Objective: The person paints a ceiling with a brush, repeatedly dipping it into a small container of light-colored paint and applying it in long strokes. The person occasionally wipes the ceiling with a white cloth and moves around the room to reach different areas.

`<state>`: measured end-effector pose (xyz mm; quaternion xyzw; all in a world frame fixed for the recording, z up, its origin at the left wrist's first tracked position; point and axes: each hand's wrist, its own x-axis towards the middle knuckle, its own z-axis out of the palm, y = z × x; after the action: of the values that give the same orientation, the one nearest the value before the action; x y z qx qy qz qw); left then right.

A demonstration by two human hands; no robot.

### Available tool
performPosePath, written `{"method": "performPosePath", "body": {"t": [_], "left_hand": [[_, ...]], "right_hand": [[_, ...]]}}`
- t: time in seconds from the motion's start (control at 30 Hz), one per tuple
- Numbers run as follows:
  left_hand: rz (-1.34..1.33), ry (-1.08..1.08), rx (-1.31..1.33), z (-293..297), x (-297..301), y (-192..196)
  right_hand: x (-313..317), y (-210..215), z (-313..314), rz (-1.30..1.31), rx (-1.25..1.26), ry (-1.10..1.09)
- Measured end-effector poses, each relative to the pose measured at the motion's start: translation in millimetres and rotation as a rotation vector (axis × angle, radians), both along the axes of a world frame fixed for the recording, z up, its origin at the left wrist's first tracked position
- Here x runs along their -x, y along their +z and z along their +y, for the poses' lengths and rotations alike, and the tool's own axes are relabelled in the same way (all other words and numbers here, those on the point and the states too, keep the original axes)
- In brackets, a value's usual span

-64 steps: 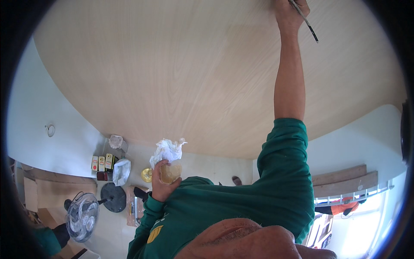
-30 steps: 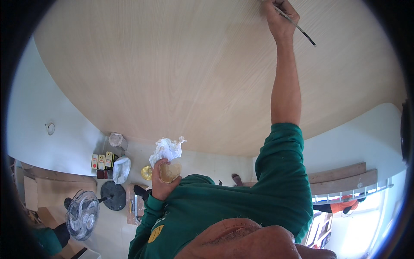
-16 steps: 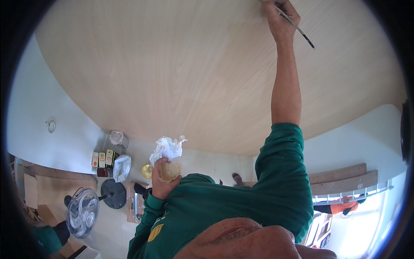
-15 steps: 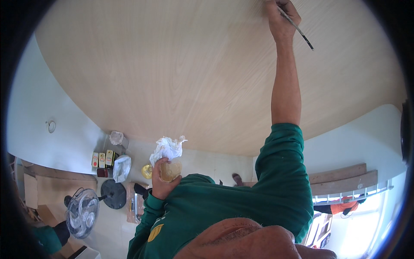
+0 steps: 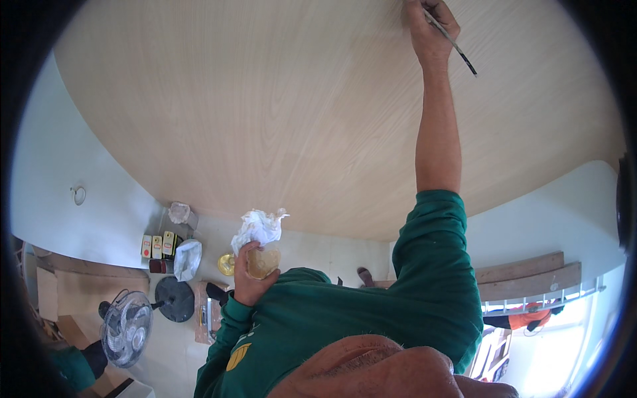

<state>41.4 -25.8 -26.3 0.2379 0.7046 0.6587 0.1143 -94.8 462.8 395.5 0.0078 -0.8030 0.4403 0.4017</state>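
High on a large wood-grained panel (image 5: 285, 119), my right hand (image 5: 434, 30) grips a thin brush-like stick (image 5: 452, 44) with a dark end; its tip is out of sight at the top edge. My right arm is stretched up along the panel. Lower down, in front of my chest, my left hand (image 5: 251, 278) is closed round a small tub (image 5: 263, 261) with pale tan contents. A crumpled white cloth or tissue (image 5: 260, 227) sticks out above the same hand, against the tub.
At left, a standing fan (image 5: 127, 330) is near several rectangular cans (image 5: 157, 246), a white bag (image 5: 188, 259) and a yellow round thing (image 5: 226, 265). Wooden planks (image 5: 527, 277) and a ladder-like rail (image 5: 544, 300) are at right. A person in orange (image 5: 527, 321) is beyond.
My right hand with the stick has shifted slightly left along the panel. My left hand keeps its hold on the tub and cloth, nearly unmoved.
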Motion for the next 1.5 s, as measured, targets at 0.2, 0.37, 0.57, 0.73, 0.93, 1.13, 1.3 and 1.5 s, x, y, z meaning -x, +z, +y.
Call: {"method": "performPosePath", "body": {"t": [0.2, 0.37, 0.57, 0.73, 0.93, 1.13, 1.3, 1.5], "left_hand": [[-0.043, -0.009, -0.031, 0.0, -0.9, 2.8], [-0.074, 0.007, -0.055, 3.0, -2.9, 4.1], [-0.02, 0.01, -0.002, 1.3, -1.3, 4.3], [-0.077, 0.018, -0.081, 3.1, -4.5, 4.4], [-0.039, 0.021, -0.035, 3.1, -2.6, 3.5], [-0.081, -0.001, -0.058, 2.0, -2.9, 3.4], [-0.095, 0.029, -0.074, 4.7, -6.1, 5.6], [-0.116, 0.037, -0.077, 5.9, -7.8, 8.0]], "right_hand": [[-2.2, -1.2, -4.5, -0.008, 0.006, 0.007], [-7.4, 2.2, -7.1, -0.014, 0.008, 0.001], [-6.2, -0.6, -15.6, -0.01, 0.01, -0.001], [-6.3, 0.7, -11.0, -0.023, 0.022, 0.0], [-6.3, 4.5, -11.5, -0.019, 0.02, -0.011], [-3.5, 1.5, -24.9, -0.015, 0.026, -0.013], [-5.5, 5.6, -20.2, -0.027, 0.036, -0.006], [-11.4, 5.7, -16.9, -0.022, 0.006, -0.036]]}}
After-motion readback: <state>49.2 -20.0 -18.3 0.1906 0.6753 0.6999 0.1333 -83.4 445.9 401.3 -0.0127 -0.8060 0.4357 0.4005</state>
